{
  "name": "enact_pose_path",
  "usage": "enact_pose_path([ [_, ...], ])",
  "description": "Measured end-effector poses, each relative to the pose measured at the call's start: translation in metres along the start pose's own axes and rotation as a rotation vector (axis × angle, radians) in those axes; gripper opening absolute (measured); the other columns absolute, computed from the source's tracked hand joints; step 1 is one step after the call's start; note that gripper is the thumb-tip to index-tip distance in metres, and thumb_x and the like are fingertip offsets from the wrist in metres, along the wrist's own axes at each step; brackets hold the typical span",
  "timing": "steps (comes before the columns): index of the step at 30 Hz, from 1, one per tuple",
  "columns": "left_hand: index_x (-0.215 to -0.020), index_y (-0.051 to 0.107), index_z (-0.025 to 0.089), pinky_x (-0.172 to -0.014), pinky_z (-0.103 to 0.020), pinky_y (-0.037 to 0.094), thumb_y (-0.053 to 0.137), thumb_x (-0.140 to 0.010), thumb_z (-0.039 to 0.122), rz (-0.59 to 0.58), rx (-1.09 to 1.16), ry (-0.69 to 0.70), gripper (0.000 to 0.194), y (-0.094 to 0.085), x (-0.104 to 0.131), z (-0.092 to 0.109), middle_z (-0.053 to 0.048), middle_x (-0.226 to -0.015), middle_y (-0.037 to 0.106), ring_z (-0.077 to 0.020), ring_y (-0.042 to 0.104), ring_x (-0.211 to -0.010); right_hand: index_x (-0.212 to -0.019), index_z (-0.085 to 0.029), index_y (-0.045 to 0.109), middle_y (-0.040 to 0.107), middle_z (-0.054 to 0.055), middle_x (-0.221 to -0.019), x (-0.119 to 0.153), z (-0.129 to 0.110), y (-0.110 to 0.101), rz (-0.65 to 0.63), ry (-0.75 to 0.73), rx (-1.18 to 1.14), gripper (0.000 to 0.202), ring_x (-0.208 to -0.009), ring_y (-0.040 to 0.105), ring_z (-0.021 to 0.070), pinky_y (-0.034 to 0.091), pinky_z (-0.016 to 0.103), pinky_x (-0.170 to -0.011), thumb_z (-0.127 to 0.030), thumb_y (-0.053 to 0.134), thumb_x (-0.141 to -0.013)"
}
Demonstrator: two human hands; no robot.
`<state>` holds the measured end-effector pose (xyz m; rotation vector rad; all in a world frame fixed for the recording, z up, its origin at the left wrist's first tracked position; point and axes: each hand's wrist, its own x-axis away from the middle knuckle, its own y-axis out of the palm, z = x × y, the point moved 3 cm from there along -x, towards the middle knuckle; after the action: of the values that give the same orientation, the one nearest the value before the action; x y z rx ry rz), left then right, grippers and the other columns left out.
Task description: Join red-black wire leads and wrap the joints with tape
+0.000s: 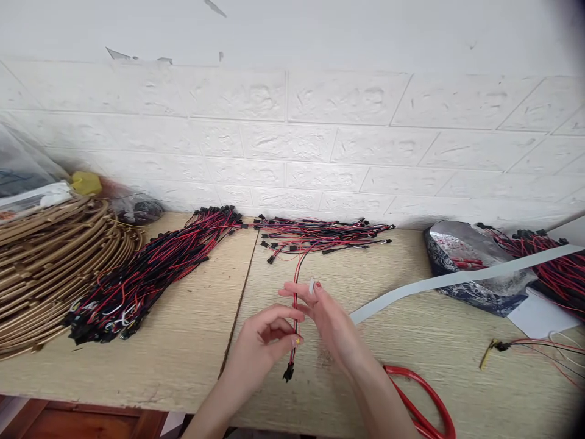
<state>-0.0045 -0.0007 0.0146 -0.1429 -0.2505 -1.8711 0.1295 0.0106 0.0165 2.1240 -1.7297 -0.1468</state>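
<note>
A red-and-black wire cable [298, 269] runs toward me from the row of wires, with a black plug [288, 372] at its near end. My left hand [260, 341] pinches this cable between thumb and fingers, a little above the plug. On its other side, my right hand [336, 326] has its fingers reaching across behind the wires. A small white piece of tape [311, 285] sits at the right thumb tip, seemingly between thumb and forefinger. Loose wires with black connectors [320, 230] lie in a row beyond both hands.
A large bundle of wires [159, 268] lies left, beside stacked tan hoops [55, 268]. On the right are a pale strip [411, 289], an open patterned bag [475, 299], more wires [548, 268] and red scissor-like handles [429, 390]. A white brick-patterned wall [306, 140] stands behind.
</note>
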Motion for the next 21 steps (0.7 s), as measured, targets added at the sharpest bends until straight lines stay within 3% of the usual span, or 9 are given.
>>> enact_pose_path([
  [7,-0.103,0.067,0.019,-0.060,-0.023,0.046,0.072,-0.064,0.013,-0.069,0.076,-0.009,0.040,0.005,-0.004,0.000,0.003,-0.062,0.062,-0.0108,0.055,-0.058,-0.108,-0.021,0.070,0.068,0.009,-0.114,0.002,-0.003,0.000,0.026,0.029,0.016,0.050,-0.115,0.055,0.0260,0.032,0.043,-0.104,-0.058,0.041,-0.090],
  [13,-0.092,0.072,0.017,-0.062,-0.027,0.050,0.068,-0.072,0.026,-0.015,0.073,-0.002,0.022,0.005,-0.008,0.010,-0.005,-0.089,0.067,-0.0153,0.065,-0.066,-0.109,-0.022,0.070,0.066,0.009,-0.118,-0.001,0.002,-0.001,0.014,0.031,0.052,0.052,-0.119,0.052,0.0259,0.031,0.043,-0.105,-0.060,0.041,-0.088],
  [18,-0.089,0.070,0.015,-0.057,-0.024,0.048,0.071,-0.067,0.023,0.011,0.039,-0.058,0.023,0.005,-0.012,0.005,0.000,-0.061,0.064,-0.0145,0.062,-0.059,-0.100,-0.021,0.069,0.068,0.008,-0.112,0.001,-0.001,-0.004,0.050,0.014,0.024,0.040,-0.111,0.056,0.0251,0.035,0.042,-0.100,-0.055,0.052,-0.085],
  [21,-0.097,0.067,0.015,-0.056,-0.024,0.048,0.070,-0.067,0.023,0.017,0.034,-0.083,0.031,0.006,-0.011,0.003,0.001,-0.057,0.063,-0.0141,0.061,-0.057,-0.082,-0.022,0.064,0.070,0.006,-0.099,0.006,-0.004,-0.017,0.217,-0.024,-0.037,0.028,-0.103,0.059,0.0238,0.039,0.039,-0.094,-0.050,0.060,-0.080],
])
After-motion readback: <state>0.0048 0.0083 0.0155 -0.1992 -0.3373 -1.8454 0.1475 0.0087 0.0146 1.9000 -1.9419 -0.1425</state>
